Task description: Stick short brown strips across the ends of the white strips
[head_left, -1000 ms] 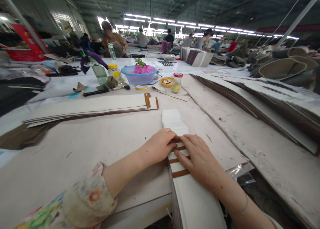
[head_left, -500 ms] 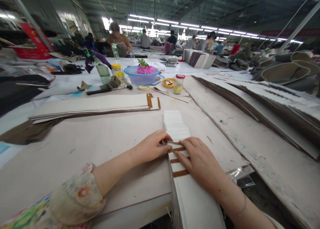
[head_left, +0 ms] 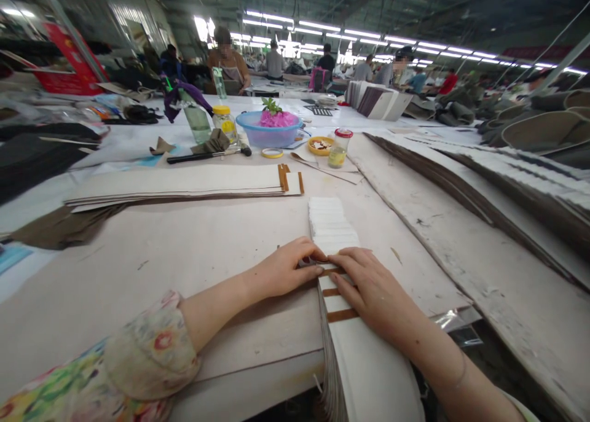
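A stack of long white strips [head_left: 373,367] with brown bands [head_left: 343,316] across its far end hangs over the near table edge. My left hand [head_left: 295,265] pinches the left side of the top strip's far end; what lies under its fingertips is partly hidden. From the right, my right hand [head_left: 369,281] has its fingers and thumb on the same end, its fingertips close to those of the left. Just beyond both hands lies a row of overlapping white ends [head_left: 332,219].
At the left lies another pile of white strips [head_left: 184,185]. Behind are a blue basin [head_left: 265,133], a red-lidded jar [head_left: 340,150], a yellow dish [head_left: 320,145], a wooden stick [head_left: 318,167] and a black-handled brush [head_left: 203,158]. Large layered sheets [head_left: 442,188] lie right. Several people work farther back.
The whole view has shifted slightly, so things sit a little farther right and higher. Both hands stay at the strip's end, their fingertips now nearer together.
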Demonstrator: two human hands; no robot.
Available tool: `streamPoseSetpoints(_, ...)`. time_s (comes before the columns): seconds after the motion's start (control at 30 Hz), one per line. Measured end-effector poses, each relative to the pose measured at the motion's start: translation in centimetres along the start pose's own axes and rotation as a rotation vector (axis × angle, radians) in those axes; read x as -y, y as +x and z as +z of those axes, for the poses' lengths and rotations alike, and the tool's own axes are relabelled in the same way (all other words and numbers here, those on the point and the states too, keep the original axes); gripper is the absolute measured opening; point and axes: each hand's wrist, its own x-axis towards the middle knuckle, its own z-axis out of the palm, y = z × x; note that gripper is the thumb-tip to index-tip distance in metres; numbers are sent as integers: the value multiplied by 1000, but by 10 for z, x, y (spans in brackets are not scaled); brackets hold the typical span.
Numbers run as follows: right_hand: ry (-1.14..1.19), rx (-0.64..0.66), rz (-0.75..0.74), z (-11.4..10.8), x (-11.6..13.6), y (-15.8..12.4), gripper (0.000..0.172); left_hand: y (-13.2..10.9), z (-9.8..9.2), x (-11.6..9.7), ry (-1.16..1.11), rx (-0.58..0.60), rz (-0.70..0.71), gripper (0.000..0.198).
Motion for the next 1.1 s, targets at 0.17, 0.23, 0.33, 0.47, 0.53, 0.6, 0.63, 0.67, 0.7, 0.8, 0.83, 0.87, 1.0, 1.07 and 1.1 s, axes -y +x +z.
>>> streamPoseSetpoints(0.17, -105, -7, -39, -1, 5, 2, 20, -7, -1, -4, 122, 17, 75, 18)
streamPoseSetpoints(0.23, -139, -18, -33, 0, 6, 0, 20, -13, -2, -3, 179, 26, 101, 23)
streamPoseSetpoints(0.33, -179, -61, 23, 2, 5, -4, 22, -22, -2, 1, 234, 37, 123, 31)
streamPoseSetpoints(0.47, -201, -68, 51, 2, 5, -6, 21, -27, 0, 5, 261, 21, 110, 31)
streamPoseSetpoints(0.53, -182, -58, 46, 1, 5, -5, 20, -25, 0, 1, 253, -14, 101, 29)
streamPoseSetpoints(0.6, -137, -74, 50, 1, 4, -5, 20, -22, 2, -7, 253, -75, 110, 26)
streamPoseSetpoints(0.63, -110, -93, 54, 2, 3, -6, 21, -20, 3, -12, 259, -99, 128, 25)
streamPoseSetpoints(0.67, -84, -116, 60, 4, 2, -6, 22, -19, 4, -18, 268, -108, 154, 25)
streamPoseSetpoints(0.7, -57, -142, 64, 5, 0, -7, 23, -18, 5, -23, 281, -96, 179, 25)
streamPoseSetpoints(0.8, 29, -224, 70, 7, -11, -11, 27, -19, 10, -38, 342, -3, 193, 25)
streamPoseSetpoints(0.83, 59, -250, 80, 6, -16, -12, 29, -20, 11, -42, 361, 17, 176, 27)
streamPoseSetpoints(0.87, 85, -274, 100, 3, -22, -13, 29, -22, 12, -45, 375, 27, 156, 30)
streamPoseSetpoints(1.0, 99, -332, 187, -13, -40, -14, 26, -26, 12, -51, 393, 29, 116, 39)
streamPoseSetpoints(1.07, 50, -319, 168, -15, -42, -13, 26, -26, 11, -52, 383, 36, 93, 39)
streamPoseSetpoints(1.1, 14, -308, 156, -13, -41, -12, 26, -25, 10, -52, 363, 39, 84, 41)
